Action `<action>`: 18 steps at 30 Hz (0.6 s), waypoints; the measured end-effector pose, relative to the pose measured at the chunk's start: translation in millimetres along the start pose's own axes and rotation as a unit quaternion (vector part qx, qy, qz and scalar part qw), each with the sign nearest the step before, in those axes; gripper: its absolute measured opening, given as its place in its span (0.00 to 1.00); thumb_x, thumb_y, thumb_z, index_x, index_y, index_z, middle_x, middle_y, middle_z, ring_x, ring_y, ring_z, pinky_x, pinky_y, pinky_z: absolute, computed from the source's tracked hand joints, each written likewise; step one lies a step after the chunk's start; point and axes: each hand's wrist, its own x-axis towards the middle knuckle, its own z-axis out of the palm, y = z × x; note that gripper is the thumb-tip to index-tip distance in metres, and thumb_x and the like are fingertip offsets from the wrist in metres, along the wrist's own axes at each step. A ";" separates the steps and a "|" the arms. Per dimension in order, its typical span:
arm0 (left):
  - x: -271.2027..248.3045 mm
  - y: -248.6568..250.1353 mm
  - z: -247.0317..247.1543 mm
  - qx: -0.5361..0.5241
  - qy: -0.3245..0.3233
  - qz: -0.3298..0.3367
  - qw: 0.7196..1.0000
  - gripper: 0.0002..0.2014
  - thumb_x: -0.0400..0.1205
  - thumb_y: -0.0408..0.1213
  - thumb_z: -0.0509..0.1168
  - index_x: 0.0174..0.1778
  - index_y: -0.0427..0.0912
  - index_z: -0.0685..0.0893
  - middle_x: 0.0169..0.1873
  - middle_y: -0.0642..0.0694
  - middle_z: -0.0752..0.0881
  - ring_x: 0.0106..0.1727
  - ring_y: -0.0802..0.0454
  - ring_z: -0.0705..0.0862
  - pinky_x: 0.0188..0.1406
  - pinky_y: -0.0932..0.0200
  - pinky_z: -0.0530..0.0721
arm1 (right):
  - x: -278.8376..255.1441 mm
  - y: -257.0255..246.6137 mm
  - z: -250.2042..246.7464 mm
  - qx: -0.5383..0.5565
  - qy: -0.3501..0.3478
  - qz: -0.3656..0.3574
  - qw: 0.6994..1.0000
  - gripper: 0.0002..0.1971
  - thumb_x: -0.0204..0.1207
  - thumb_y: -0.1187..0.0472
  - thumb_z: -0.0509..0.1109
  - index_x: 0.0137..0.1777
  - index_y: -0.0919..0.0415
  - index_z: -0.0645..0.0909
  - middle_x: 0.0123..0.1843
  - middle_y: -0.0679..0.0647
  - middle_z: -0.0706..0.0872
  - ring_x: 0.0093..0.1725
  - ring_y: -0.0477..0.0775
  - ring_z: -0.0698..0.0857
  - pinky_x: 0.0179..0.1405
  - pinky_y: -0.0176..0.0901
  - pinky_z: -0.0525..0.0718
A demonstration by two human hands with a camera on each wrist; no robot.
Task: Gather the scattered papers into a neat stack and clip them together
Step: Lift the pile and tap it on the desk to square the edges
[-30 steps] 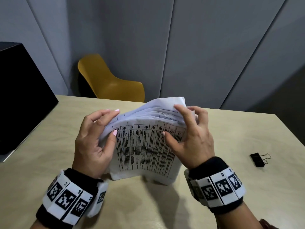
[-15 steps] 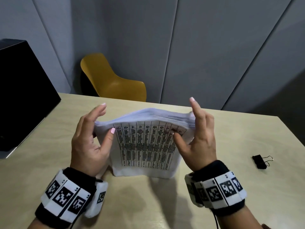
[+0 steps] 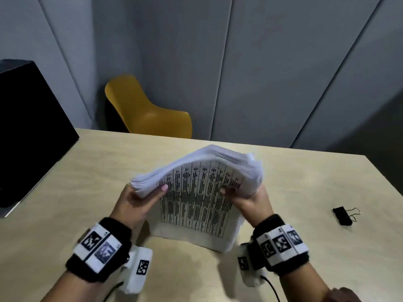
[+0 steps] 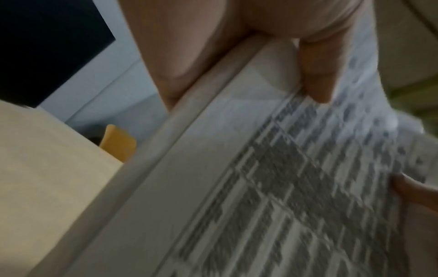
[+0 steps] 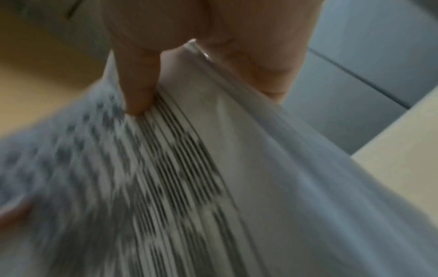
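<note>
A thick stack of white papers [image 3: 197, 199] printed with a black table stands on its lower edge on the table, its top bent back and fanned. My left hand [image 3: 139, 201] grips the stack's left side, thumb on the printed face and fingers behind. My right hand [image 3: 246, 199] grips the right side the same way. In the left wrist view the papers [image 4: 272, 187] fill the frame with my thumb pressing the front. In the right wrist view the fanned sheets [image 5: 189, 168] are pinched under my thumb. A black binder clip [image 3: 344, 215] lies on the table, far right of both hands.
The light wooden table [image 3: 65, 203] extends all around the stack. A black box or monitor [image 3: 28, 131] sits at the left edge. A yellow chair [image 3: 144, 110] stands behind the table against grey wall panels.
My fingers, raised above the stack's top edge half a second ago, now grip both sides of the stack. The top of the stack bends backward and fans out.
</note>
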 end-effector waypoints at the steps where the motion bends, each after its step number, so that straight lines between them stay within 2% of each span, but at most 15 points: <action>1: -0.3 2.2 7.0 0.003 0.033 0.012 0.999 0.09 0.69 0.44 0.75 0.42 0.55 0.85 0.35 0.72 0.88 0.43 0.75 0.85 0.43 0.76 0.80 | -1.2 -0.6 4.4 -0.016 0.012 -0.016 1.000 0.15 0.62 0.66 0.81 0.43 0.47 0.83 0.36 0.38 0.89 0.39 0.40 0.87 0.42 0.35 0.87; 2: -0.7 5.9 12.2 0.008 0.059 0.024 0.998 0.09 0.74 0.35 0.71 0.40 0.56 0.83 0.31 0.74 0.87 0.39 0.77 0.84 0.38 0.79 0.79 | -1.5 -0.9 7.0 -0.024 0.029 -0.040 0.999 0.15 0.64 0.66 0.79 0.42 0.45 0.82 0.37 0.38 0.88 0.38 0.37 0.86 0.41 0.36 0.86; 4: 0.6 6.6 15.0 0.020 0.086 0.048 0.995 0.14 0.76 0.28 0.69 0.37 0.56 0.82 0.26 0.77 0.84 0.35 0.80 0.83 0.33 0.83 0.76 | -2.8 -4.8 8.0 -0.021 0.065 -0.075 0.995 0.12 0.66 0.64 0.78 0.40 0.44 0.81 0.37 0.41 0.87 0.34 0.39 0.85 0.39 0.42 0.86; 5: 1.6 6.4 14.3 0.032 0.091 0.060 0.994 0.14 0.75 0.30 0.72 0.37 0.57 0.82 0.27 0.77 0.84 0.36 0.80 0.83 0.34 0.82 0.77 | -3.6 -5.5 7.7 -0.013 0.074 -0.083 0.994 0.12 0.67 0.64 0.77 0.39 0.45 0.82 0.35 0.41 0.87 0.33 0.41 0.84 0.37 0.45 0.86; 6: 2.1 7.3 13.5 0.042 0.089 0.072 0.993 0.13 0.72 0.32 0.74 0.39 0.57 0.82 0.30 0.77 0.85 0.38 0.79 0.84 0.36 0.81 0.78 | -4.8 -6.0 6.9 0.001 0.075 -0.090 0.993 0.11 0.67 0.66 0.78 0.39 0.47 0.82 0.32 0.41 0.87 0.32 0.41 0.84 0.35 0.43 0.86; 7: 1.8 7.6 11.7 0.043 0.085 0.076 0.993 0.13 0.69 0.33 0.76 0.42 0.55 0.83 0.33 0.75 0.87 0.40 0.77 0.84 0.38 0.79 0.80 | -6.7 -3.7 5.1 0.014 0.067 -0.090 0.994 0.12 0.65 0.66 0.78 0.42 0.49 0.83 0.32 0.40 0.89 0.34 0.38 0.85 0.35 0.37 0.86; 9: 0.4 3.5 10.0 0.013 0.081 0.082 0.993 0.20 0.67 0.25 0.76 0.52 0.45 0.83 0.40 0.64 0.90 0.45 0.72 0.86 0.44 0.75 0.81 | -11.5 1.8 2.7 0.044 0.058 -0.083 0.994 0.21 0.59 0.64 0.78 0.54 0.57 0.80 0.42 0.35 0.90 0.43 0.36 0.87 0.41 0.31 0.85; 11: -1.6 0.4 11.3 -0.024 0.084 0.072 0.994 0.21 0.67 0.20 0.74 0.54 0.41 0.83 0.42 0.59 0.90 0.46 0.69 0.86 0.47 0.74 0.83 | -14.1 9.0 3.6 0.052 0.063 -0.063 0.995 0.25 0.57 0.62 0.79 0.57 0.56 0.79 0.47 0.36 0.90 0.47 0.38 0.87 0.45 0.35 0.87; 13: -3.6 -0.2 17.2 -0.009 0.087 0.065 0.994 0.15 0.66 0.29 0.78 0.46 0.46 0.85 0.37 0.62 0.90 0.42 0.68 0.87 0.43 0.74 0.83 | -15.7 12.5 9.6 0.052 0.072 -0.058 0.994 0.18 0.60 0.63 0.76 0.51 0.52 0.82 0.43 0.34 0.90 0.44 0.37 0.88 0.43 0.34 0.86; 15: -2.6 2.7 22.6 0.011 0.090 0.062 0.994 0.14 0.63 0.43 0.78 0.41 0.47 0.85 0.35 0.58 0.90 0.40 0.62 0.87 0.40 0.71 0.83 | -16.1 9.2 15.9 0.051 0.080 -0.067 0.993 0.14 0.61 0.65 0.74 0.46 0.50 0.83 0.40 0.34 0.90 0.41 0.36 0.87 0.40 0.33 0.85; 16: -1.2 5.1 24.2 0.009 0.091 0.065 0.994 0.17 0.60 0.47 0.77 0.43 0.47 0.85 0.37 0.57 0.89 0.42 0.60 0.87 0.42 0.71 0.83 | -16.1 6.4 17.1 0.049 0.083 -0.072 0.993 0.15 0.61 0.65 0.74 0.47 0.49 0.83 0.40 0.35 0.90 0.42 0.37 0.87 0.41 0.33 0.85; 18: 1.1 10.0 24.1 -0.006 0.095 0.086 0.992 0.26 0.59 0.47 0.78 0.52 0.51 0.81 0.46 0.58 0.88 0.48 0.64 0.86 0.49 0.73 0.81 | -17.0 -0.1 15.8 0.055 0.089 -0.078 0.991 0.20 0.59 0.61 0.78 0.52 0.49 0.80 0.44 0.39 0.90 0.44 0.40 0.87 0.43 0.34 0.84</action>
